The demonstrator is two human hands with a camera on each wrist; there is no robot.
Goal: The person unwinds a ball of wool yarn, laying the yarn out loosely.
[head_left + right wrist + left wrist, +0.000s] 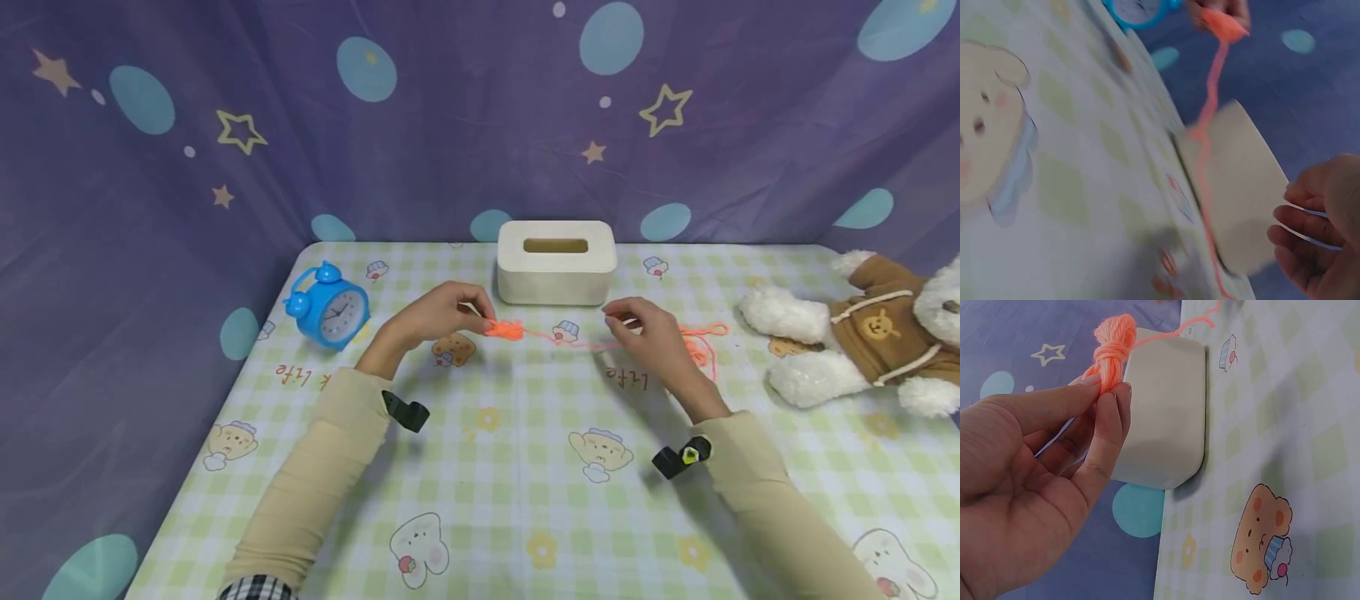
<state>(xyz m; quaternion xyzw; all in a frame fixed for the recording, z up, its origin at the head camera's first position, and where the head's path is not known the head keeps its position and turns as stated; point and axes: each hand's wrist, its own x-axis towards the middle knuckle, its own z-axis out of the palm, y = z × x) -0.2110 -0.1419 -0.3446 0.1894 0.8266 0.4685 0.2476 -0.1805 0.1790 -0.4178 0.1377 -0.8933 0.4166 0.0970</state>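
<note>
Between its thumb and fingertips my left hand point(444, 312) pinches a small wound bundle of orange yarn point(1114, 349), raised above the table. Turns of yarn wrap the bundle's middle. From it a loose strand point(1206, 181) runs rightward, past my right hand point(654, 340). That hand hovers over the cloth with its fingers loosely bent, and the right wrist view shows no yarn between them. More orange yarn point(699, 353) lies loosely looped on the table beyond the right wrist, partly hidden by the hand.
A white tissue box point(555, 279) stands at the back behind both hands. The blue alarm clock point(330, 308) is left of the left hand. A white plush toy in a brown top point(873, 329) lies at the right. Checked cloth point(517, 483) covers the table.
</note>
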